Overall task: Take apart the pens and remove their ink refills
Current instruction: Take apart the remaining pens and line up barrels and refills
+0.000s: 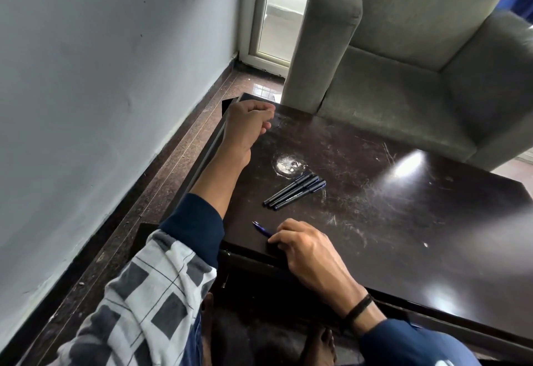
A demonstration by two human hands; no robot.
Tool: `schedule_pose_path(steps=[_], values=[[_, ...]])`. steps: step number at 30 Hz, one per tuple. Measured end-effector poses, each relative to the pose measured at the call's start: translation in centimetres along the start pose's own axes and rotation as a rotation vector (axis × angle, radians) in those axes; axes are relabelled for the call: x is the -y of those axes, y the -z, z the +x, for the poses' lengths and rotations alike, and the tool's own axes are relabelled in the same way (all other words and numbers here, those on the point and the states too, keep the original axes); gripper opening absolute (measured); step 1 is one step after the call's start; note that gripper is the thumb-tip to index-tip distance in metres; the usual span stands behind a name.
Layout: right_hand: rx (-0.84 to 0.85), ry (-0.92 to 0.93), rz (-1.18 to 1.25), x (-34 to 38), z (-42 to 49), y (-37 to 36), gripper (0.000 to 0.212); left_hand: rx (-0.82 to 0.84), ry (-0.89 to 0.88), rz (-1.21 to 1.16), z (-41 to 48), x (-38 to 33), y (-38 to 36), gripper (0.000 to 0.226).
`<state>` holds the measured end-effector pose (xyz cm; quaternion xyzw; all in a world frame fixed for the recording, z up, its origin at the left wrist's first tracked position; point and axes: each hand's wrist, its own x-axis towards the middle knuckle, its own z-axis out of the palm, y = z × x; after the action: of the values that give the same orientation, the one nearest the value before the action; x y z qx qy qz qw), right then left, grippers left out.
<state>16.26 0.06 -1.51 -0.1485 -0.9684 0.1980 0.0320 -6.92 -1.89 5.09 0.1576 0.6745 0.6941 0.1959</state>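
Dark scratched wooden bench fills the centre, glossy with glare patches. Three slim black plastic capped pens lie side by side, touching, mid-bench, angled near-left to far-right, just near of a whitish scuffed ring mark. They look untouched, so most of the task is likely still ahead.

Right hand rests at the near edge of the bench, fingers curled down and pressed together over a thin blue pen part; only its pointed tip end shows, sticking out to the left. Can't tell whether it's a refill or a barrel section, or whether the fingers pinch it or just hold it flat on the surface.

Left hand is at the far-left corner of the bench, well apart from the pens, loosely fisted with fingertips curled in. Whether it holds anything small is hidden.

Handling judgement: pens are light, stiff, smooth plastic and will likely roll or slide on the glossy top. Best grip is one hand around the barrel middle, other on the cap or tip section, pull or twist apart. A refill would be thin and slightly bendy; pinch near the tip and draw straight out.

Grey fabric armchair stands at far right.
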Motion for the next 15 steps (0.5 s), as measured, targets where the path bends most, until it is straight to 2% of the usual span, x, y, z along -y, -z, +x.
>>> schedule_pose_path(steps=[4, 10, 15], values=[[-0.022, -0.03, 0.043, 1.2, 2.0, -0.5, 0.023, 0.01, -0.001, 0.001, 0.1, 0.1, -0.1, 0.011], [-0.148, -0.279, 0.182, 4.2, 5.7, -2.0, 0.021, 0.001, -0.011, 0.012, 0.0, 0.1, 0.0, 0.012], [-0.256, -0.381, 0.172, 5.9, 7.8, -3.0, 0.021, -0.001, -0.018, 0.021, 0.1, 0.1, 0.1, 0.013]])
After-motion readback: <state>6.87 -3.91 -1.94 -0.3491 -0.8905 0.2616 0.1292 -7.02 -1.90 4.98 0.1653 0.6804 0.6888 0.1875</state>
